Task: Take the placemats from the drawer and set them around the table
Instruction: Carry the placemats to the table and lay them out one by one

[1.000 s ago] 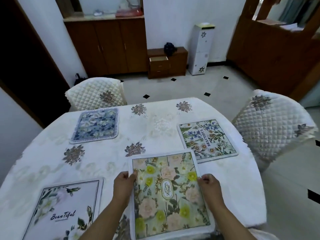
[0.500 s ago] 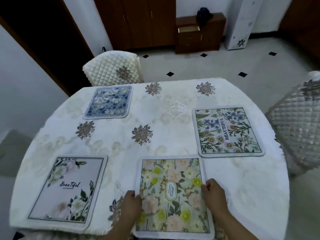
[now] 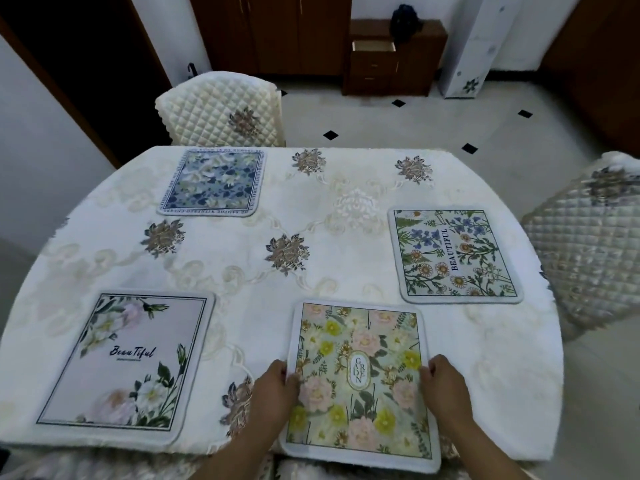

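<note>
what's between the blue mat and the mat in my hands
Between blue mat and garden mat: only tablecloth with one stitched flower, in the head view.

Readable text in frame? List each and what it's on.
"BEAUTIFUL": right placemat, printed sideways.
"BeauTiful": near-left placemat; the tiny line beneath is unreadable.
"GARDEN", split in two columns: oval label on yellow-pink placemat.
Blue placemat: border lettering too small to read.

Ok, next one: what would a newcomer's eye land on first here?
Four floral placemats spread over the white tablecloth: a blue mat far left, a botanical mat on the right, a pale mat near left. At the near edge, the left hand and right hand pinch the sides of the green-and-yellow placemat. Behind, a small cabinet's top drawer stands open.
</note>
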